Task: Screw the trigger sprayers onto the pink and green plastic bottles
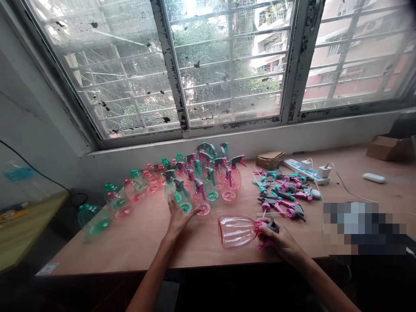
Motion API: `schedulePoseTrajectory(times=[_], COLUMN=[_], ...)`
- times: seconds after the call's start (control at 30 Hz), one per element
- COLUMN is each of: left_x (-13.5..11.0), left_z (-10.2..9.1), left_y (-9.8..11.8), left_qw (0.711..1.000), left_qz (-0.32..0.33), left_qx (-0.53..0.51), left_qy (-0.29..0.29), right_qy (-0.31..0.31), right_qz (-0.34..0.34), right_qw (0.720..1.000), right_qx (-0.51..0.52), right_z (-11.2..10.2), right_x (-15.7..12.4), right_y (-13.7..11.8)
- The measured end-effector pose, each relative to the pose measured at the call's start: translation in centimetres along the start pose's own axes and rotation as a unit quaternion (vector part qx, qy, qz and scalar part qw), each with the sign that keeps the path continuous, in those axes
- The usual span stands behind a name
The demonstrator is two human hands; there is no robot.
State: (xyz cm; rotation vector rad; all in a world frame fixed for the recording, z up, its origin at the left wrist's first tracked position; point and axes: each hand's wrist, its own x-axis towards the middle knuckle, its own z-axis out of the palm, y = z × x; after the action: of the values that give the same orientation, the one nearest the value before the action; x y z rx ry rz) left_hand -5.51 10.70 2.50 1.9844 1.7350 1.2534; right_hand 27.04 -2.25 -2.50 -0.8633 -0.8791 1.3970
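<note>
Although translucent, a fluted pink bottle (238, 232) sideways in the right fingers (269, 234).

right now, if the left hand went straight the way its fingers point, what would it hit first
Most likely the leftmost trigger-topped green bottle, just ahead of the left hand. Depth is unclear here, so the fingers may already be touching it.

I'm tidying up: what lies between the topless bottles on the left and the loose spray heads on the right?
In the head view, a cluster of assembled spray bottles stands between them, the left hand at its near edge.
</note>
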Motion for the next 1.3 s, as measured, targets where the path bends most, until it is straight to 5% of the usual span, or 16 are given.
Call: schedulePoseTrajectory(times=[0.3, 0.57, 0.7, 0.87, 1.3], left_x=[-0.1, -2.1, -0.1, 3.3, 0.3], left_z=[-0.1, -0.9, -1.6, -2.7, 4.3], left_y=[0.0, 0.6, -1.3, -2.9, 0.6], left_qw=[1.000, 0.997, 0.997, 1.000, 0.997], left_qz=[0.015, -0.001, -0.055, -0.005, 0.069], left_qx=[-0.006, 0.014, 0.010, 0.006, 0.041], left_qy=[0.013, 0.082, 0.059, -0.007, -0.014], right_qy=[0.006, -0.008, -0.010, -0.021, -0.033], right_qz=[-0.005, -0.013, -0.018, -0.015, -0.020], right_qw=[1.000, 1.000, 1.000, 1.000, 0.999], right_qx=[0.009, -0.004, -0.001, 0.001, 0.008], right_z=[0.1, -0.1, 0.1, 0.1, 0.0], right_x=[0.0, -0.1, -0.2, -0.2, -0.2], right_y=[-0.1, -0.1, -0.4, -0.4, -0.2])
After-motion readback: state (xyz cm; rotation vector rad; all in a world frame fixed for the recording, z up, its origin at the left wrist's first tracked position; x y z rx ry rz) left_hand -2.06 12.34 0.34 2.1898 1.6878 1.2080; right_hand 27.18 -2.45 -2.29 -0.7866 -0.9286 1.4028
